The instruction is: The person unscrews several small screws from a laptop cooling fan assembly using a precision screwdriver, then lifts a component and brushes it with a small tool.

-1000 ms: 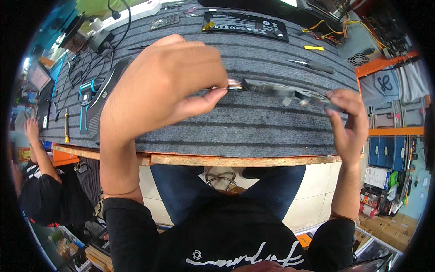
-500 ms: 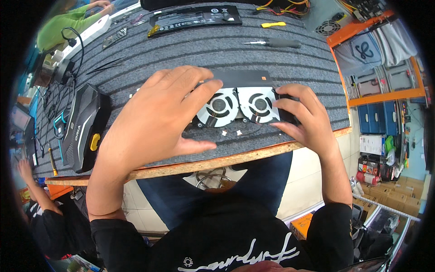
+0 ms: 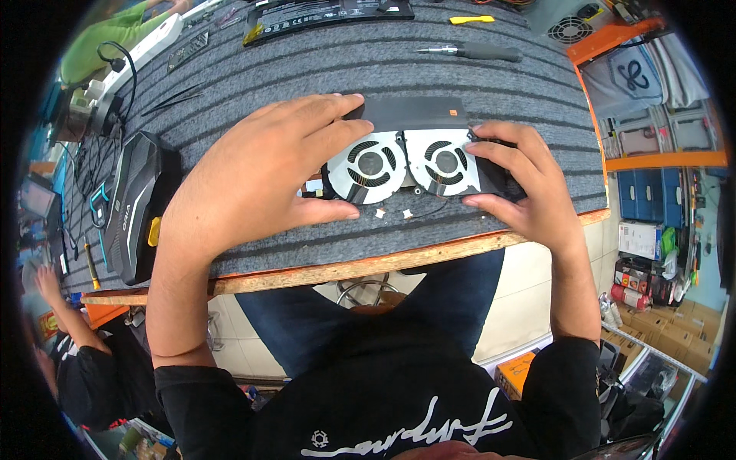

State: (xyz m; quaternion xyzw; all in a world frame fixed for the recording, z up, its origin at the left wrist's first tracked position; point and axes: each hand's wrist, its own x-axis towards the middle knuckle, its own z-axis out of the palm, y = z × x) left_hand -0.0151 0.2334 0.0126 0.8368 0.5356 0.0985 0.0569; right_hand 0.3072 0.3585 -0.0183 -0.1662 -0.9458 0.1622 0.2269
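Observation:
A laptop cooling assembly [image 3: 370, 162] with two white fan housings and a dark plate along its far edge lies on the striped grey mat [image 3: 307, 69]. My left hand [image 3: 261, 169] spans its left end, index and middle fingertips on the upper edge, thumb near the lower edge. My right hand [image 3: 529, 176] grips the right end, fingers over the top, thumb at the lower edge. Small white connectors [image 3: 379, 214] on thin wires hang from the assembly's near side.
Around are a screwdriver [image 3: 475, 51], yellow tool [image 3: 471, 19], battery pack [image 3: 322, 17], black-and-grey case [image 3: 142, 211], tweezers [image 3: 172, 96], power strip [image 3: 153, 38] and cables. People work at the left [image 3: 92, 360] and far upper left [image 3: 92, 46]. An orange rack [image 3: 659, 162] stands right.
The fan assembly went from held edge-on and blurred above the mat to lying with both fans facing up; since then both hands and assembly have shifted slightly away from me.

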